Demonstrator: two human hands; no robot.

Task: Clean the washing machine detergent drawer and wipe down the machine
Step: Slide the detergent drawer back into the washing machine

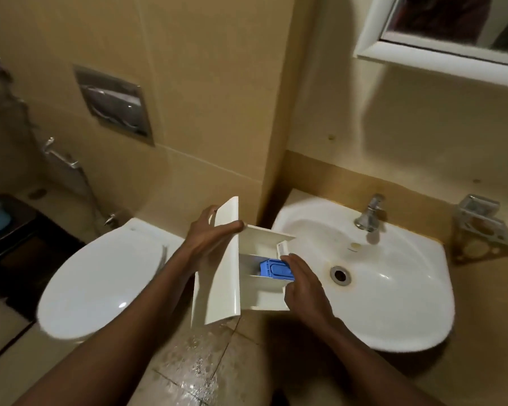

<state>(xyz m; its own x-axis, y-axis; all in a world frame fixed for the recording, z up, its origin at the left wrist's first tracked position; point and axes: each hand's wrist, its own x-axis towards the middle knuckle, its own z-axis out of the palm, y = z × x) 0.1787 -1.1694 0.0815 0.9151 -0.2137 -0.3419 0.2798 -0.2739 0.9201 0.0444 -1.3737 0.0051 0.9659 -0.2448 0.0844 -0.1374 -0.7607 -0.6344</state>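
A white detergent drawer (217, 265) is held in the air between the toilet and the sink, its front panel turned toward me. My left hand (208, 234) grips the top of the front panel, thumb across its edge. A blue insert (272, 269) sits in the drawer's middle compartment. My right hand (302, 284) holds the drawer's right side, fingertips touching the blue insert. The washing machine is not in view.
A white sink (393, 288) with a chrome tap (370, 213) stands to the right, a closed white toilet (100, 276) to the left. A metal holder (481, 230) sits on the counter. The floor (200, 361) below is wet.
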